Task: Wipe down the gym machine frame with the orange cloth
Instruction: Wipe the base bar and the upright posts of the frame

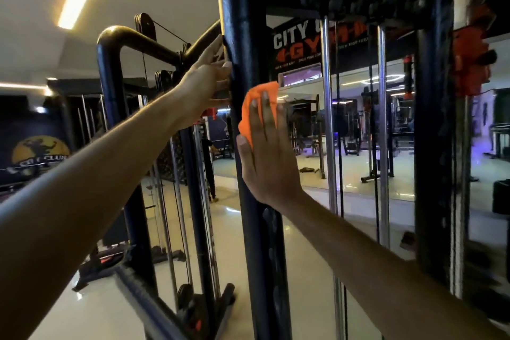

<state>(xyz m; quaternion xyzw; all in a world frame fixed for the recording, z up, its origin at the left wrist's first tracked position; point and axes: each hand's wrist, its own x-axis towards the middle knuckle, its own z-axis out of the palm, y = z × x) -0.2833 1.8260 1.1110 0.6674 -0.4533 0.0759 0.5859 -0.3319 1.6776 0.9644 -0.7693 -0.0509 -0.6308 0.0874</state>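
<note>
Both hands are on the dark upright post (245, 36) of the gym machine frame, so wiping is under way, mid-height on that post. Judging by this one view, the long stretch below the cloth and the crossbars above remain to be done; whether any part is already clean I cannot tell in this dim light. The right hand (265, 157) presses the orange cloth (259, 96) flat against the post with straight fingers. The left hand (205, 83) steadies the post's far edge, fingers relaxed and grasping nothing. The cloth looks bunched and soft.
</note>
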